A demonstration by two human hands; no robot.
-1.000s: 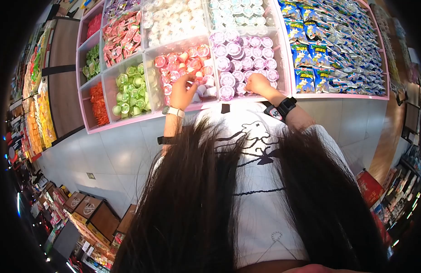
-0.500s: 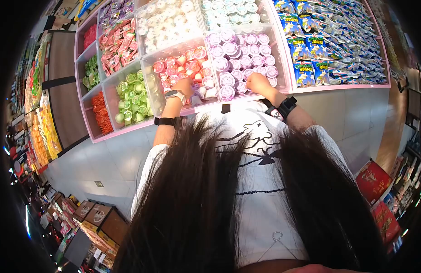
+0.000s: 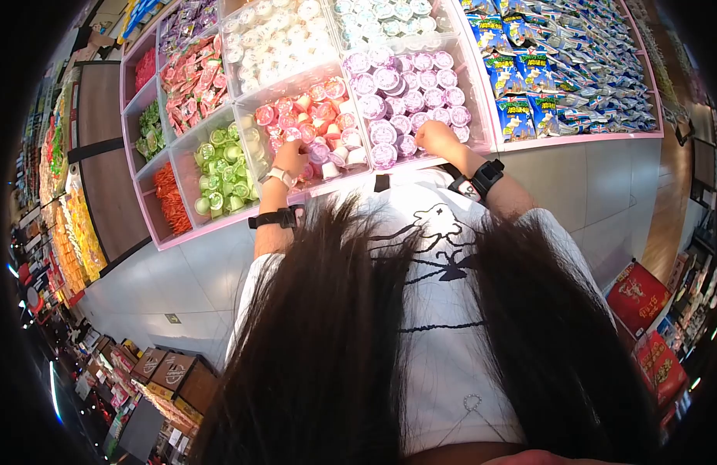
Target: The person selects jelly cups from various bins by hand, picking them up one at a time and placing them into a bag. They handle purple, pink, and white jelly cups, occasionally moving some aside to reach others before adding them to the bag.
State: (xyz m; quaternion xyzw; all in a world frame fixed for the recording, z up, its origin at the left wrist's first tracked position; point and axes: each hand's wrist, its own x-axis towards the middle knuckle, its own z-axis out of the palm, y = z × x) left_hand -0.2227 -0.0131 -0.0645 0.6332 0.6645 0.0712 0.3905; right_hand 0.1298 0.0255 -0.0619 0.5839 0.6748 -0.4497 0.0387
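Note:
My left hand [image 3: 291, 158] is low over the compartment of red jelly cups [image 3: 320, 108], at its left side. Its fingers curl downward, and what they hold, if anything, is hidden. Just right of it, a few purple jelly cups [image 3: 318, 152] lie among the red ones. In the neighbouring compartment, purple jelly cups [image 3: 420, 81] stand in close rows with their printed lids up. My right hand [image 3: 439, 141] is closed at the front of those rows, touching or just above the cups. Whatever its fingers grip cannot be made out.
Clear dividers split the pink-edged display bin [image 3: 327, 188]. Green jelly cups [image 3: 223, 170] lie to the left, white cups [image 3: 273, 43] and pale blue cups [image 3: 382, 19] behind. Blue snack packets [image 3: 560, 70] fill the right section. Cartons [image 3: 172, 372] stand on the floor at lower left.
My left hand has moved left, uncovering purple cups at the front of the red compartment. My right hand has shifted only slightly, staying over the purple cups. The whole view has tilted a little.

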